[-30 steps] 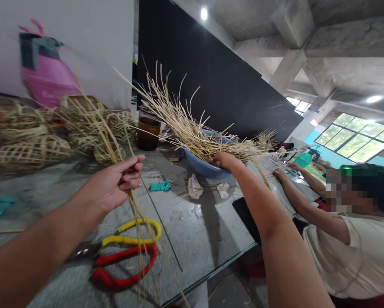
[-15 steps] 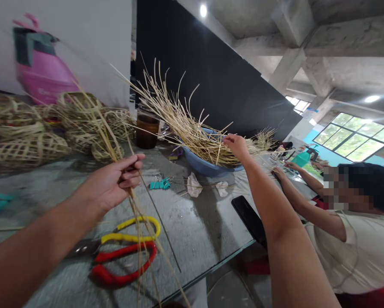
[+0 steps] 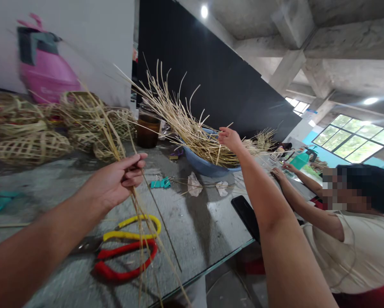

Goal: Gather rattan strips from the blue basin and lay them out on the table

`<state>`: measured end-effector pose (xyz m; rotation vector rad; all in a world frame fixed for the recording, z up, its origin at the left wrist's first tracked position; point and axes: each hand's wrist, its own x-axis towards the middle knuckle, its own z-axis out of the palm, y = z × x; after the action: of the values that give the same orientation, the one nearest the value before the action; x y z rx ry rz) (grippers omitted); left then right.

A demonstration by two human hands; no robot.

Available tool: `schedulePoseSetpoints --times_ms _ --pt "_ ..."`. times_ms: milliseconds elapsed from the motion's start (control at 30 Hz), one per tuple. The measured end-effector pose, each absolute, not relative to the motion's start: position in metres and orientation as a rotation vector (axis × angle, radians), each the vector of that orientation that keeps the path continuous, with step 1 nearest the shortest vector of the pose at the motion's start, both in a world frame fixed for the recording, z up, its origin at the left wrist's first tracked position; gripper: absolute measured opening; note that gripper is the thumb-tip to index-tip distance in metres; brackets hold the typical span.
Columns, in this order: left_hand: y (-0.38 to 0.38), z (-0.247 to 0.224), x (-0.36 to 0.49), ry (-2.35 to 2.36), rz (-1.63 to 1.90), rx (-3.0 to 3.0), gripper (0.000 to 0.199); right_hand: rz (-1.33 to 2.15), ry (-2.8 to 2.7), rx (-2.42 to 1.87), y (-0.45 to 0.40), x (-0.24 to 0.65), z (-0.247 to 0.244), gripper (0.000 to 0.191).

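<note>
"Tan, wiry strips (image 3: pixel 113 147): where do I have them?"

"In your left hand (image 3: pixel 121 179), fingers curled, pinching the bundle slantwise above the scissors (image 3: pixel 124 247) with red and yellow looped handles."

"And my right arm?"

"Stretched forward, wrist bent, right hand (image 3: pixel 229 139) at the springy heap of strips (image 3: pixel 192 132) in the round blue basin (image 3: pixel 206 167). From here I can't tell whether its fingertips grip any."

"Lattice-woven baskets (image 3: pixel 31 147)?"

"Beyond your left forearm."
</note>
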<state>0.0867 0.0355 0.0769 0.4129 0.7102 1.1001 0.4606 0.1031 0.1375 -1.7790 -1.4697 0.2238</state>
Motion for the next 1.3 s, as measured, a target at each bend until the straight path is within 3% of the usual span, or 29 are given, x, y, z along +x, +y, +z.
schedulePoseSetpoints --times_ms 67,133,267,333,533,900,1300 --pt "0.035 0.077 0.087 0.703 1.103 0.417 0.030 0.203 -1.567 -1.925 0.101 0.459 0.131 0.059" --pt "0.034 0.077 0.087 0.694 1.101 0.419 0.030 0.168 -1.697 -2.026 0.096 0.458 0.127 0.059" --pt "0.036 0.075 0.088 0.698 1.084 0.420 0.031 0.168 -1.977 -2.108 0.086 0.453 0.122 0.020" --pt "0.037 0.073 0.088 0.701 1.088 0.424 0.031 0.222 -2.070 -2.108 0.084 0.448 0.117 0.011" --pt "0.037 0.071 0.089 0.704 1.086 0.433 0.030 0.284 -2.246 -2.046 0.088 0.429 0.093 0.041" --pt "0.035 0.075 0.089 0.712 1.093 0.412 0.030 0.080 -2.218 -2.034 0.084 0.428 0.115 0.018" --pt "0.035 0.074 0.088 0.659 1.092 0.438 0.031 0.536 -2.246 -1.673 0.054 0.434 0.148 0.022"
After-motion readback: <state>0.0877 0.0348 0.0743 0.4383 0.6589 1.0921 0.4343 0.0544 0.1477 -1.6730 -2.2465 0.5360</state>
